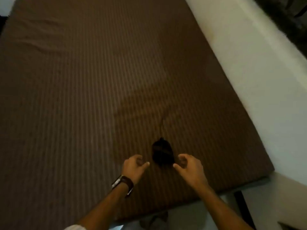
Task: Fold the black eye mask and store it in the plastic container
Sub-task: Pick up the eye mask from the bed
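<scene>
Brown striped cloth covers the wide flat mattress (99, 80), and that broad, even surface is likely why the work is done here: it gives a soft thing somewhere level to lie while it is handled. Along the mattress's right edge runs a pale off-white wall or ledge (249, 63), and below the near edge a strip of lighter floor shows. No plastic container appears anywhere in the view, so I cannot say where it stands.

Near the front of the mattress, well inside its edge, lies the small black fabric eye mask (163, 154). It sits as a compact dark bundle rather than spread flat, which suggests it is already folded or bunched, though the blur hides its exact layers. A thin dark line, probably its strap (163, 122), trails away from it up the cloth.

Both hands hover low on either side of the mask. The left hand (135, 166), with a dark brown leather wristband and watch (123, 184) on its wrist, is loosely curled with fingers and thumb half parted, holding nothing and a little apart from the mask. The right hand (189, 166) is likewise half curled and empty, its fingertips just beside the mask's right edge. That flanking pose seems meant for gathering the bundle from two sides.
</scene>
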